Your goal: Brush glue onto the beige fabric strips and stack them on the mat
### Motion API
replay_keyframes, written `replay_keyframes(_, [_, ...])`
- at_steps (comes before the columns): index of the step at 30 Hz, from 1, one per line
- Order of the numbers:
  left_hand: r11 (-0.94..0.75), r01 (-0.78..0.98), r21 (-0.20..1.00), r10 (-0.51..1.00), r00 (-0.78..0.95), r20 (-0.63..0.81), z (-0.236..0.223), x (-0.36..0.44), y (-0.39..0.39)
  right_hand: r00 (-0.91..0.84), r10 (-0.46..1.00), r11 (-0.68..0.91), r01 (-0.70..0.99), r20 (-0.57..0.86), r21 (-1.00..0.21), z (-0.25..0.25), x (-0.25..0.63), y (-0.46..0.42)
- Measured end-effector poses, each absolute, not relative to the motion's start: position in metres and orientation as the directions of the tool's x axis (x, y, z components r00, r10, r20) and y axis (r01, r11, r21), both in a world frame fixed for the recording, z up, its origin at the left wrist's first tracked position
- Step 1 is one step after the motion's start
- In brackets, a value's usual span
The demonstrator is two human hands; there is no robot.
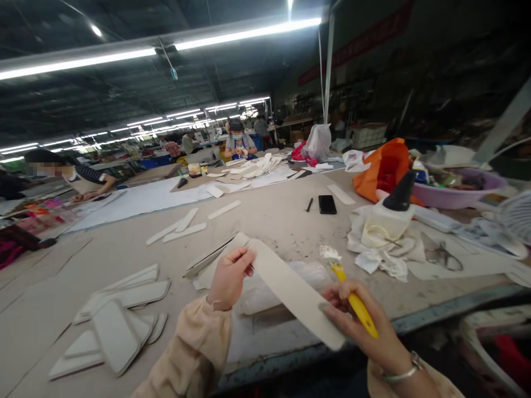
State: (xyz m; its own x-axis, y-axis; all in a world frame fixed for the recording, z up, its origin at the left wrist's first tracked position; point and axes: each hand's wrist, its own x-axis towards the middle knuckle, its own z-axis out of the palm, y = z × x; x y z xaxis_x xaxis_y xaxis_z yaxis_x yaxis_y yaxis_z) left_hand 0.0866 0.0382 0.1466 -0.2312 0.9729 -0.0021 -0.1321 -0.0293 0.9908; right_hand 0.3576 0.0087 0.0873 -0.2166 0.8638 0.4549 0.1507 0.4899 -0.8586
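A long off-white strip (290, 287) with a rounded end slants across in front of me, held above the table. My left hand (230, 276) pinches its upper end between thumb and fingers. At the lower end, fingers of my right hand (360, 312) touch the strip's edge. That same hand also grips a yellow-handled brush (357, 304), its bristles coated in white and pointing away from me. Beneath the strip lies a translucent plastic-wrapped bundle (265, 296), partly hidden. Behind my left hand, more flat pieces (213, 260) lie stacked.
Flat rounded pieces (116, 331) are piled at left, with loose strips (182, 226) beyond. At right stand a black-nozzled bottle (388, 221), an orange bag (379, 168) and a purple basin (456, 196). A phone (327, 204) lies mid-table. Co-workers sit at the far side.
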Motion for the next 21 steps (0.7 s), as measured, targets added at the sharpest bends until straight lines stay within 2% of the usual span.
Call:
replay_keyframes(4, [-0.049, -0.155, 0.987, 0.929, -0.37, -0.012, 0.138, 0.081, 0.033, -0.117, 0.919, 0.395, 0.28, 0.378, -0.875, 0.08, 0.358, 0.015])
replay_keyframes(8, [0.025, -0.098, 0.995, 0.926, -0.373, -0.06, 0.135, 0.074, 0.015, 0.122, 0.913, 0.343, 0.284, 0.388, -0.895, 0.079, 0.357, 0.03])
replay_keyframes(10, [0.081, 0.019, 0.997, 0.934, -0.35, -0.069, 0.132, 0.068, 0.004, 0.192, 0.897, 0.342, 0.273, 0.399, -0.899, 0.082, 0.356, 0.042])
replay_keyframes(13, [0.177, 0.375, 0.91, 0.956, -0.285, -0.068, 0.122, 0.058, -0.01, 0.179, 0.89, 0.335, 0.365, 0.419, -0.869, 0.085, 0.353, 0.06])
replay_keyframes(15, [0.205, 0.533, 0.821, 0.962, -0.263, -0.069, 0.114, 0.055, -0.015, 0.129, 0.893, 0.333, 0.456, 0.431, -0.825, 0.084, 0.349, 0.069])
replay_keyframes(21, [0.264, 0.648, 0.714, 0.955, -0.279, -0.099, 0.097, 0.055, -0.019, 0.027, 0.899, 0.329, 0.62, 0.437, -0.713, 0.069, 0.339, 0.079])
